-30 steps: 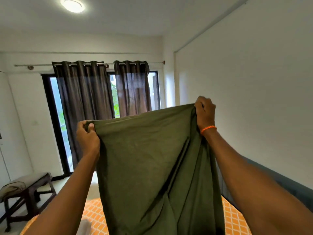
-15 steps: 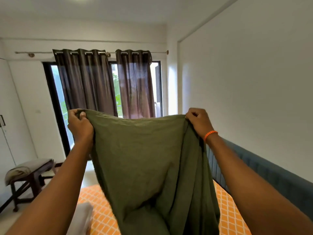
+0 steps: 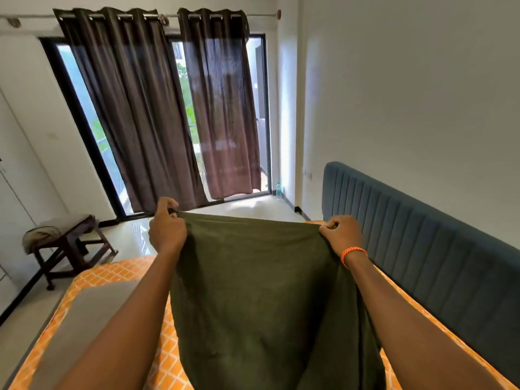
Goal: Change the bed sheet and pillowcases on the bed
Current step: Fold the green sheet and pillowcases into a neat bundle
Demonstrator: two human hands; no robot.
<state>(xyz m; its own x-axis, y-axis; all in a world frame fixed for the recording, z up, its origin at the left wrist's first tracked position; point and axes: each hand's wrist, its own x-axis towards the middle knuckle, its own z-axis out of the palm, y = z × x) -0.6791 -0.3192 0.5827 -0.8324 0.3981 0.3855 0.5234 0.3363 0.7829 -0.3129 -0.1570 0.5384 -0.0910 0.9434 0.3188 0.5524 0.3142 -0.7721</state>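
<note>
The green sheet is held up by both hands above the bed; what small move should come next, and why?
Probably lower both hands forward and lay the green sheet onto the orange checked mattress. The left hand and right hand each grip a top corner, the edge between them is spread, and the cloth hangs over the bed beside the blue headboard.

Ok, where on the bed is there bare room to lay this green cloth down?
Both hands, left hand and right hand, hold the green cloth up over the bed. Orange mattress shows bare between the cloth and the blue headboard, and at the far corner near the stool. A grey pillow crowds the left side.
</note>
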